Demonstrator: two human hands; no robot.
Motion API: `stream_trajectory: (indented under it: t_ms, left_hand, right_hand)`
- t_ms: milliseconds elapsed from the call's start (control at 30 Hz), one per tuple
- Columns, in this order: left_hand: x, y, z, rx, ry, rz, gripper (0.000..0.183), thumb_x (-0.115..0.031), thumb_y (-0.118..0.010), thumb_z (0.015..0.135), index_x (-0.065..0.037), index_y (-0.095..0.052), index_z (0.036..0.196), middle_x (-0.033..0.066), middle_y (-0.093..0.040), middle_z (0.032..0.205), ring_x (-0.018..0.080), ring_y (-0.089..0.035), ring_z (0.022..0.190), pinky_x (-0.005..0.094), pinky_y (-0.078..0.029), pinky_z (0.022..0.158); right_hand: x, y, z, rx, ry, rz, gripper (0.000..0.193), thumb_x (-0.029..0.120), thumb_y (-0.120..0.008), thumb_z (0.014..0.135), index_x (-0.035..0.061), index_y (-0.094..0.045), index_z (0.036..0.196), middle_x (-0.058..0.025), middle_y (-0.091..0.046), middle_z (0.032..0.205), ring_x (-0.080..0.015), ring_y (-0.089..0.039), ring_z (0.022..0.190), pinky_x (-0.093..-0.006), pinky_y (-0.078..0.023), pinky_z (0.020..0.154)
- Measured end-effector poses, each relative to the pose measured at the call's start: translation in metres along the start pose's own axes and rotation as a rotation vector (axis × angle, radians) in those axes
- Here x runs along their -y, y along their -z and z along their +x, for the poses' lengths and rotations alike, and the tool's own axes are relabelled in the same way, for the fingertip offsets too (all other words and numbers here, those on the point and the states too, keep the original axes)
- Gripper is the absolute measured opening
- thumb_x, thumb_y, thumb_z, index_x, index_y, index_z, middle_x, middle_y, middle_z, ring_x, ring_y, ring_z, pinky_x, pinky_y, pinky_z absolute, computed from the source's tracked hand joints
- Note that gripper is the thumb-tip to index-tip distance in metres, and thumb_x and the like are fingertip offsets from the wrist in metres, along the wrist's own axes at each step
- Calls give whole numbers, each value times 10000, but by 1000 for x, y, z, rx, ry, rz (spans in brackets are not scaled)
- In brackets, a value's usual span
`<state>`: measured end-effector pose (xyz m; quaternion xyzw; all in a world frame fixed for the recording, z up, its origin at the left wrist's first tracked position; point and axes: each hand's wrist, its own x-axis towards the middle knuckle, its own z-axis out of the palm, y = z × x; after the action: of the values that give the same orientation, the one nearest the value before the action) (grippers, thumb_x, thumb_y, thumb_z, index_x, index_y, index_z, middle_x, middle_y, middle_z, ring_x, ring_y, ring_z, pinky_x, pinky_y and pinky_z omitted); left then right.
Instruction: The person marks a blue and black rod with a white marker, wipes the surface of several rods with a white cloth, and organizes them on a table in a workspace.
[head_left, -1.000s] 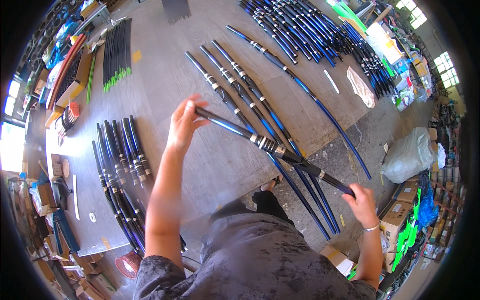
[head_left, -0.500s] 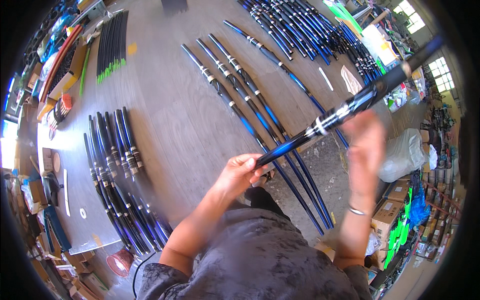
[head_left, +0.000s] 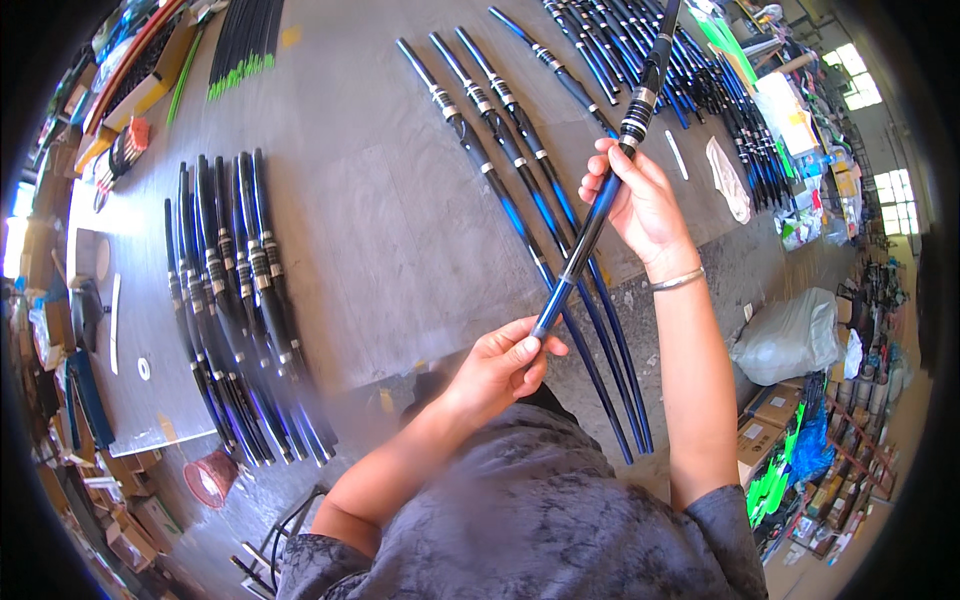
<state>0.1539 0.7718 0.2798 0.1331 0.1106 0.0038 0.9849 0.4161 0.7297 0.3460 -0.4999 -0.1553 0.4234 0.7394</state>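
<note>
The banded dark rod (head_left: 592,225) was held in the air between both hands, its long axis running from the lower left, near the body, up to the upper right and out of view. The left grip (head_left: 508,368) was closed on its blue lower end, thumb against fingers, while the right grip (head_left: 645,205) curled around it just below the dark fitting with pale rings (loosely, by the look of it, though how firmly could not be told). The right grip was thus nearer the thick fitted part, the left nearer the body. Across the view, the held rod slanted against three laid rods (head_left: 538,197), which ran from upper left to lower right, their thin ends jutting past the edge of the grey counter (head_left: 350,230). A fourth rod (head_left: 575,88) lay beyond, partly behind the right grip. A cluster of rods (head_left: 215,275) sat on the left, a dense pile (head_left: 600,50) at the far right, with a pale cloth (head_left: 727,180) nearby. Right of the body, a whitish plastic bag (head_left: 790,338) and cardboard boxes (head_left: 775,405) crowded the floor; bright windows (head_left: 897,200) showed behind.
</note>
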Motion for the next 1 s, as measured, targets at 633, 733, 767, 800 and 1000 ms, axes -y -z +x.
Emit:
stream_trajectory:
  t_ms: [633, 733, 767, 800, 1000]
  left_hand:
    - [14, -1, -25, -189, -10, 188, 396, -48, -609, 912, -94, -435, 1265, 58, -580, 998, 89, -449, 677, 226, -350, 556]
    - [16, 0, -23, -188, -8, 187, 402, -49, -614, 910, -92, -425, 1262, 58, -579, 997, 89, -444, 675, 226, -347, 558]
    - [17, 0, -22, -188, -7, 184, 404, -49, -616, 909, -91, -422, 1261, 58, -579, 998, 89, -443, 675, 226, -347, 558]
    - [17, 1, -21, -183, -7, 182, 403, -50, -618, 908, -89, -430, 1262, 54, -580, 994, 88, -444, 675, 227, -349, 558]
    - [21, 3, -12, -170, 37, 204, 375, -55, -628, 904, -66, -495, 1255, 24, -584, 961, 84, -455, 683, 231, -366, 566]
  right_hand:
    - [-28, -12, 3, 129, -71, 23, 205, 173, -563, 964, 25, -573, 1105, -81, -642, 882, -211, -650, 794, -366, -551, 745]
    - [-29, -17, 2, 129, -83, 21, 199, 167, -561, 965, 24, -572, 1103, -83, -641, 878, -211, -650, 788, -369, -550, 745]
    - [-29, -17, 2, 129, -86, 21, 197, 165, -560, 966, 24, -572, 1102, -84, -640, 876, -211, -650, 785, -371, -550, 745]
    - [-29, -17, 3, 140, -83, 16, 198, 164, -559, 966, 24, -569, 1105, -85, -639, 877, -211, -650, 784, -372, -550, 745]
    - [-26, -17, 3, 159, -88, -13, 218, 172, -546, 973, 23, -549, 1133, -82, -619, 884, -201, -642, 783, -363, -548, 743]
